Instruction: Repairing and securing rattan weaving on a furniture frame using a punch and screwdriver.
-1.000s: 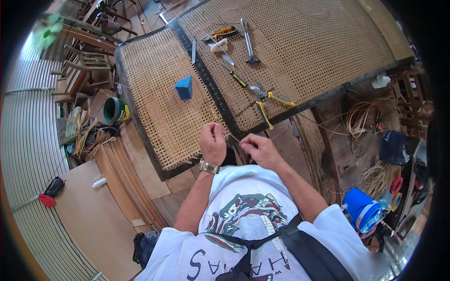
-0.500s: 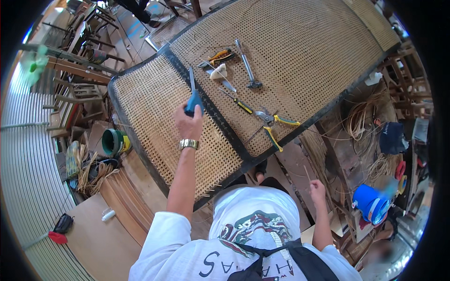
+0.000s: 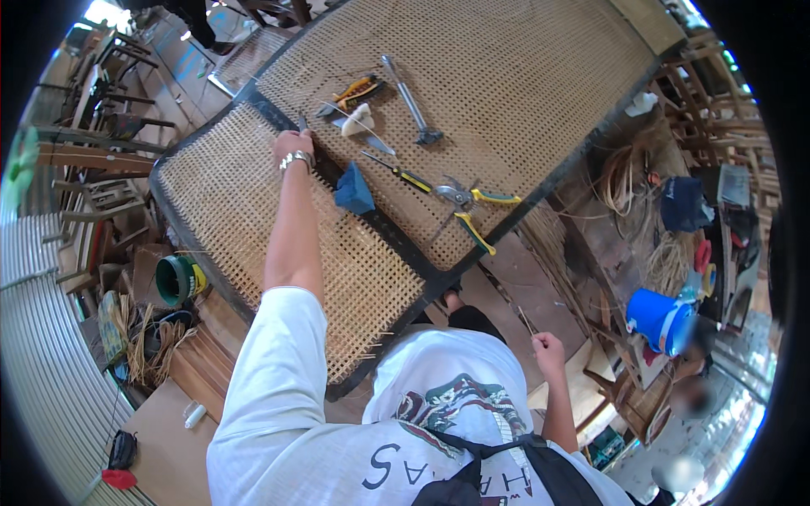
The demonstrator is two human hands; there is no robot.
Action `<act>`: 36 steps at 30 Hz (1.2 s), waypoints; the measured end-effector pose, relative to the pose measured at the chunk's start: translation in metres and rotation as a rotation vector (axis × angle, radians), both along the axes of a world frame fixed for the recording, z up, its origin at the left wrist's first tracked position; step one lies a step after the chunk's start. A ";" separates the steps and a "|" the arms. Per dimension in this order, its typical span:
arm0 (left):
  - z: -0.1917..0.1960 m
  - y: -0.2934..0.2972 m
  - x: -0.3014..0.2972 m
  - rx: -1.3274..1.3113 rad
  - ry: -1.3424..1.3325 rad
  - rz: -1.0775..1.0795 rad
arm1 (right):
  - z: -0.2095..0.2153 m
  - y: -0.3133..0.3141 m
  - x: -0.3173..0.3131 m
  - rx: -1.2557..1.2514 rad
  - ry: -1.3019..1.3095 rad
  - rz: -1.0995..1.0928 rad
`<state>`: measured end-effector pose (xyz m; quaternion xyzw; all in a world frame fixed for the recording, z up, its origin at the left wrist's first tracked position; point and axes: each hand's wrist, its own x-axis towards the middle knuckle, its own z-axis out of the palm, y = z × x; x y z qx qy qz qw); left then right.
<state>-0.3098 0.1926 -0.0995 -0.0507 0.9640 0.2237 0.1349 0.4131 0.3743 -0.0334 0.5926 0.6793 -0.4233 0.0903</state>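
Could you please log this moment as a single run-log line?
left hand: reaching onto woven cane panel | right hand: pinching thin cane strand | blue block: on panel's dark frame

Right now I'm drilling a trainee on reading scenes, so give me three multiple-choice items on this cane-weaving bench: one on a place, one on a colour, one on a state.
1. Where does the folded blue cloth lie?
A. on the dark frame strip of the woven cane panel
B. in the bucket
C. on the floor

2. What colour are the handles of the metal pliers?
A. red
B. yellow
C. white

3. How is the right hand?
A. flat on the panel
B. closed round a thin strand, off the panel
C. holding pliers

A: cloth sits beside the left hand.
B: yellow grips show.
B: fist beside the torso.
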 end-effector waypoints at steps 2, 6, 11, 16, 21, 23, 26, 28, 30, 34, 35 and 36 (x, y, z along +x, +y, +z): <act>-0.017 -0.007 -0.017 -0.125 0.040 -0.117 | 0.004 -0.001 -0.003 -0.037 0.034 -0.017; 0.016 0.007 0.013 0.539 0.072 -0.030 | 0.002 0.008 -0.009 -0.083 0.164 0.011; 0.093 -0.067 0.152 0.648 0.013 -0.111 | -0.009 0.016 -0.116 -0.032 0.365 0.246; 0.118 -0.110 0.355 0.719 -0.303 0.001 | -0.002 -0.020 -0.256 -0.196 0.670 0.636; 0.119 -0.141 0.437 0.716 -0.446 0.125 | -0.051 0.009 -0.336 -0.327 0.668 0.691; 0.122 -0.135 0.438 0.638 -0.333 0.073 | -0.042 0.009 -0.346 0.054 0.789 0.539; 0.100 -0.134 0.418 0.636 -0.248 0.042 | -0.033 -0.019 -0.316 -0.056 0.744 0.622; 0.085 -0.121 0.401 0.724 -0.267 0.074 | -0.026 -0.043 -0.288 -0.328 0.673 0.671; 0.082 -0.103 0.391 0.709 -0.301 0.029 | -0.014 -0.068 -0.264 -0.544 0.604 0.625; 0.080 -0.084 0.389 0.820 -0.495 0.069 | -0.026 -0.092 -0.244 -0.647 0.718 0.588; 0.080 -0.084 0.388 0.839 -0.468 0.125 | -0.022 -0.093 -0.246 -0.659 0.630 0.563; 0.083 -0.085 0.381 0.767 -0.422 0.116 | -0.013 -0.090 -0.250 -0.666 0.545 0.532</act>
